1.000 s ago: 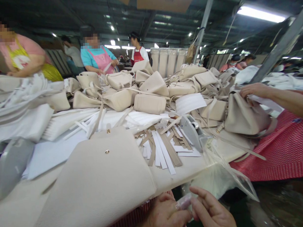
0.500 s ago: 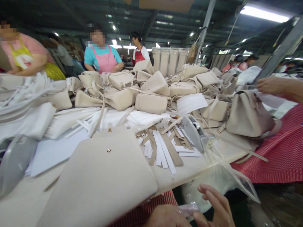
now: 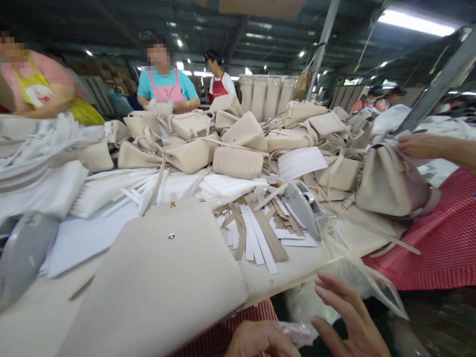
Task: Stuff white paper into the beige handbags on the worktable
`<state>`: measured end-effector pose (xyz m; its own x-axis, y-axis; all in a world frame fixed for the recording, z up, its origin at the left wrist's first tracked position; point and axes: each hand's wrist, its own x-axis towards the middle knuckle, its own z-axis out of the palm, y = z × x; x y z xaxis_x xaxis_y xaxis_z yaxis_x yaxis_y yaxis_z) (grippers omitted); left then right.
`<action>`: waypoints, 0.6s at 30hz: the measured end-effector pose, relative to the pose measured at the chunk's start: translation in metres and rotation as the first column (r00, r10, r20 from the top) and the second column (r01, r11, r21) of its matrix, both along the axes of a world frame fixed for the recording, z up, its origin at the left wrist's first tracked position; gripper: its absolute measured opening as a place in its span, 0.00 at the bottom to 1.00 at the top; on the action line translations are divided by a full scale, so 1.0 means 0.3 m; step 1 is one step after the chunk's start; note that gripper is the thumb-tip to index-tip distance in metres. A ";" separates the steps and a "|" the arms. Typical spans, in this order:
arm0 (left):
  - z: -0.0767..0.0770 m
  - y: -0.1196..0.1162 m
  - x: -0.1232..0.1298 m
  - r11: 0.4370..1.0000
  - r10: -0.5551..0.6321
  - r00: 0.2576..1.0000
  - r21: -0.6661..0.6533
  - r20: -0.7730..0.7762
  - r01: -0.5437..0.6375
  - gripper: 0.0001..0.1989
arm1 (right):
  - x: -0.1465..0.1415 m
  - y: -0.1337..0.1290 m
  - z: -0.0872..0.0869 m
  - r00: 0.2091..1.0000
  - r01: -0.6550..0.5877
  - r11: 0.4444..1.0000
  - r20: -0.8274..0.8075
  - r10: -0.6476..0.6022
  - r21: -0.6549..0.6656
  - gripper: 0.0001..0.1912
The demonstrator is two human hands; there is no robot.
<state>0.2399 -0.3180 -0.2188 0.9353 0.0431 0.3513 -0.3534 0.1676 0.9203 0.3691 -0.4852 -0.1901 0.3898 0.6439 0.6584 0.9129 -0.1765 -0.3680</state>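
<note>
My left hand (image 3: 261,341) is at the bottom of the view, below the table edge, its fingers curled. From behind these fingers juts a small clear plastic packet (image 3: 297,332) with a pinkish tint; the rest of it is hidden. Just right of the packet, my right hand (image 3: 348,318) has its fingers apart and holds nothing. A beige leather bag (image 3: 167,274) lies in front of me, with a small metal fitting on its flap.
Paper and tan strips (image 3: 259,232) and a grey tape dispenser (image 3: 303,205) lie beyond the bag; another dispenser (image 3: 25,253) stands left. Many beige handbags (image 3: 237,163) are heaped behind. Clear plastic (image 3: 358,263) hangs off the edge. A neighbour's hand (image 3: 422,145) touches a handbag (image 3: 394,181).
My right hand has lifted slightly and moved right, away from the packet, its fingers spreading. The neighbour's hand has shifted slightly left. The co-worker in the pink apron now holds pale crumpled material.
</note>
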 end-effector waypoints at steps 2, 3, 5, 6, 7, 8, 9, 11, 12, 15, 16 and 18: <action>0.009 0.004 0.001 1.000 -0.003 1.000 0.025 0.008 0.003 0.10 | -0.002 -0.016 0.033 0.995 -0.085 0.995 -0.059 0.082 -0.047 0.19; 0.013 0.004 0.000 0.999 -0.004 1.000 0.036 0.005 0.004 0.11 | -0.003 -0.018 0.048 0.991 -0.119 0.991 -0.065 0.115 -0.056 0.20; 0.019 0.001 0.000 0.997 0.003 1.000 0.072 -0.015 -0.002 0.13 | -0.004 -0.009 0.074 0.987 -0.160 0.985 -0.028 0.159 -0.061 0.21; 0.020 0.001 0.001 0.994 0.001 1.000 0.107 -0.026 0.002 0.15 | -0.005 0.000 0.085 0.985 -0.173 0.983 0.005 0.174 -0.058 0.21; 0.019 0.001 0.001 0.989 -0.003 0.999 0.147 -0.036 0.008 0.17 | -0.006 0.010 0.095 0.981 -0.187 0.981 0.035 0.189 -0.056 0.19; 0.017 0.004 0.003 0.982 -0.014 0.999 0.188 -0.039 0.021 0.19 | -0.008 0.021 0.104 0.978 -0.197 0.979 0.055 0.200 -0.053 0.17; 0.014 0.008 0.004 0.973 -0.029 0.999 0.227 -0.040 0.037 0.20 | -0.011 0.032 0.112 0.977 -0.203 0.978 0.059 0.206 -0.053 0.15; 0.007 0.024 0.008 0.957 -0.059 0.997 0.283 -0.040 0.068 0.19 | -0.020 0.049 0.122 0.979 -0.202 0.978 0.012 0.203 -0.055 0.11; 0.003 0.033 0.010 0.951 -0.073 0.996 0.298 -0.042 0.082 0.18 | -0.026 0.056 0.123 0.977 -0.210 0.976 -0.037 0.208 -0.057 0.09; -0.005 0.055 0.014 0.934 -0.130 0.990 0.331 -0.046 0.138 0.14 | -0.047 0.070 0.107 0.935 -0.259 0.966 -0.248 0.255 0.014 0.08; -0.006 0.059 0.015 0.927 -0.152 0.987 0.339 -0.047 0.159 0.14 | -0.055 0.073 0.097 0.902 -0.275 0.960 -0.332 0.276 0.052 0.08; -0.004 0.064 0.011 0.919 -0.178 0.983 0.349 -0.053 0.185 0.13 | -0.072 0.076 0.079 0.816 -0.291 0.952 -0.495 0.298 0.093 0.11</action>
